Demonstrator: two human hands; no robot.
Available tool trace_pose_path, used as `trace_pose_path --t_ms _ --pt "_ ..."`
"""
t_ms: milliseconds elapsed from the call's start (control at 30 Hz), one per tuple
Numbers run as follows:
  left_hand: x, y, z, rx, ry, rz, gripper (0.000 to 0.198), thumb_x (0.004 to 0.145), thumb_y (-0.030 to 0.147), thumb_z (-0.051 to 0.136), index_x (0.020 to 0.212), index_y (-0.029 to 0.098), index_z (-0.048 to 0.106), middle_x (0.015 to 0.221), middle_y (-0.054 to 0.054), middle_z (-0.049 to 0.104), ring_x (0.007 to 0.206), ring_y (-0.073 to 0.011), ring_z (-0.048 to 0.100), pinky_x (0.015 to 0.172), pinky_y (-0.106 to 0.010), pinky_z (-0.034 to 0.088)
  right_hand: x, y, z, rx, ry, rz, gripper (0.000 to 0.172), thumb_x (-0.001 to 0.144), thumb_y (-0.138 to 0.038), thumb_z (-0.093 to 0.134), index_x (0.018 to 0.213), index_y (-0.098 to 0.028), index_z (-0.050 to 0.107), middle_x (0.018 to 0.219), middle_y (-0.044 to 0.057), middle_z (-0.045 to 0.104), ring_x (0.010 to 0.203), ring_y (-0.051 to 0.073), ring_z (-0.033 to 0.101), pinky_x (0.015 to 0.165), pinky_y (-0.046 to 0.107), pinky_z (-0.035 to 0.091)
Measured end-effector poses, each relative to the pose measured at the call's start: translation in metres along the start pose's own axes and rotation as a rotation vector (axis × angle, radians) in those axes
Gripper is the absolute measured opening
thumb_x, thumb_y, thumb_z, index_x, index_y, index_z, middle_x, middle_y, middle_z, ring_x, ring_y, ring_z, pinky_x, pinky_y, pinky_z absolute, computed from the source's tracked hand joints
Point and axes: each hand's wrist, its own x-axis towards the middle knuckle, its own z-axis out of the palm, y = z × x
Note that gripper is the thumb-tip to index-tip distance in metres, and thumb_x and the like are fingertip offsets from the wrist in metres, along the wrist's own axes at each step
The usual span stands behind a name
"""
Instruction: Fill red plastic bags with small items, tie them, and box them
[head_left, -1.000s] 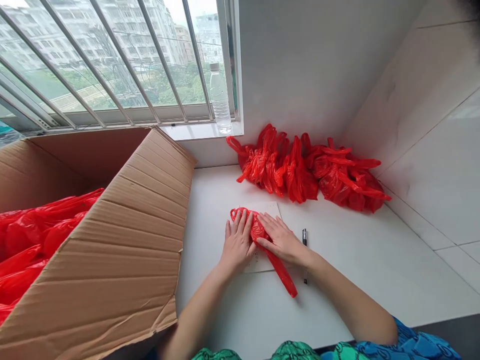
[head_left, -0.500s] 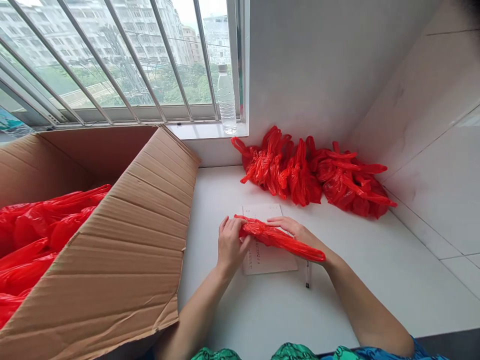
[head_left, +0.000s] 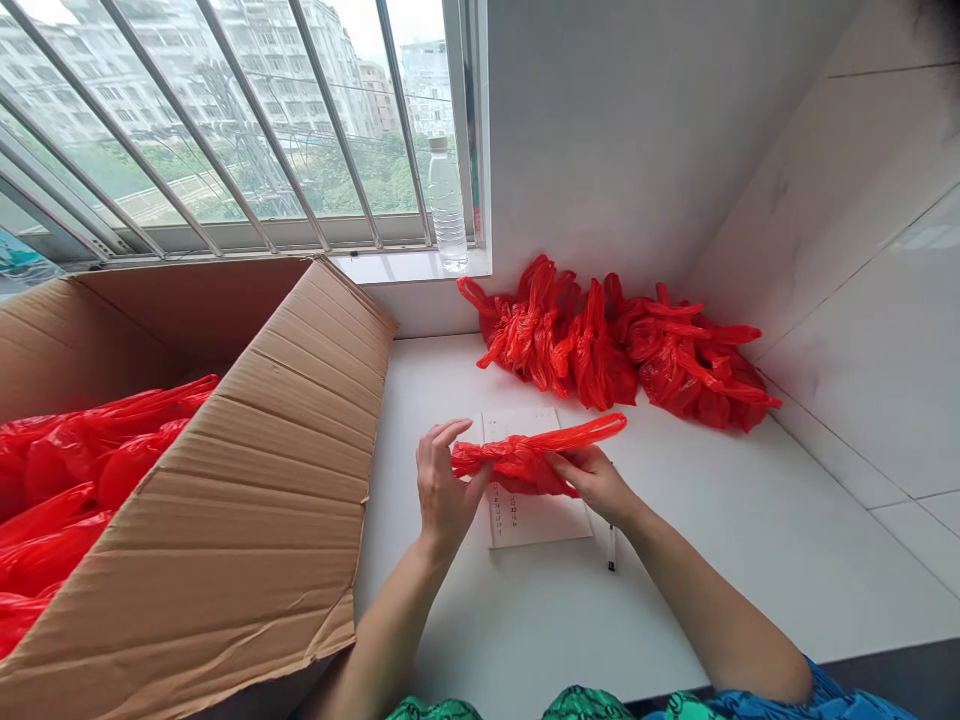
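A bunched red plastic bag (head_left: 517, 462) is held up over a sheet of paper (head_left: 540, 525) with handwritten figures. My left hand (head_left: 442, 485) curves round the bag's left end; its thumb presses on the bag and the upper fingers are lifted. My right hand (head_left: 596, 485) grips the bag's right part between thumb and fingers, the fingers partly hidden beneath it. The bag's looped handle sticks out to the right above this hand. Just below my right wrist lies a pen (head_left: 612, 550), partly covered by the arm.
A large open cardboard box (head_left: 247, 470) stands at the left with red plastic bags (head_left: 90, 460) inside. Several tied red bags (head_left: 622, 345) are heaped against the wall on the white tabletop (head_left: 750, 520). A water bottle (head_left: 448, 210) stands on the sill by the barred window.
The bag has been turned, so its long handle points up and right instead of down and right. My right hand has moved from lying over the bag to gripping its right part.
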Motion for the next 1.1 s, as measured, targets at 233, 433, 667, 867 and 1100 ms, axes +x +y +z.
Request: trace_pose_path --t_ms 233,433,667,867,1100 --pt "0.002 0.009 -0.003 0.173 0.02 0.074 0.029 0.088 0.028 0.064 0.116 0.022 0.058 0.126 -0.013 0.058 0.117 -0.0274 0.056 0.101 -0.047 0.043 0.009 0.017 -0.021 -0.611 0.309 -0.009 0.038 0.093 -0.052 0.048 0.09 -0.021 0.07 0.087 0.009 0.073 0.082 0.027 0.067 0.077 0.039 0.05" --pt "-0.005 0.008 0.0 0.135 -0.224 0.169 0.021 0.095 0.028 0.055 0.077 0.021 0.062 0.065 0.001 0.062 0.062 -0.0142 0.059 0.06 -0.027 0.045 -0.004 -0.003 -0.018 -0.575 0.253 -0.089 0.034 0.092 -0.05 0.052 0.072 -0.024 0.059 0.07 0.003 0.064 0.065 0.021 0.058 0.061 0.032 0.044" --pt "-0.01 -0.002 0.013 0.17 -0.394 0.022 0.027 0.093 0.034 0.06 0.118 0.025 0.062 0.111 -0.005 0.067 0.095 -0.0196 0.065 0.065 -0.027 0.053 -0.001 -0.005 -0.006 -0.414 -0.04 0.052 0.021 0.092 -0.041 0.052 0.085 -0.025 0.064 0.08 -0.001 0.069 0.067 0.018 0.06 0.06 0.029 0.047" --pt "-0.01 -0.001 0.013 -0.106 -0.32 -0.016 0.011 0.094 0.02 0.054 0.097 0.022 0.065 0.092 -0.002 0.067 0.08 -0.0138 0.065 0.072 -0.027 0.056 0.006 0.003 0.005 -0.269 -0.039 0.028 0.027 0.089 -0.045 0.057 0.1 -0.024 0.069 0.091 0.001 0.072 0.071 0.017 0.062 0.065 0.029 0.05" --pt "-0.001 -0.004 0.001 -0.09 -0.239 -0.115 0.019 0.089 0.014 0.052 0.1 0.022 0.065 0.095 -0.002 0.065 0.074 -0.0125 0.061 0.066 -0.025 0.053 0.012 0.012 -0.023 -0.421 0.349 0.01 0.028 0.088 -0.048 0.055 0.09 -0.022 0.064 0.088 0.004 0.069 0.079 0.021 0.062 0.069 0.032 0.048"
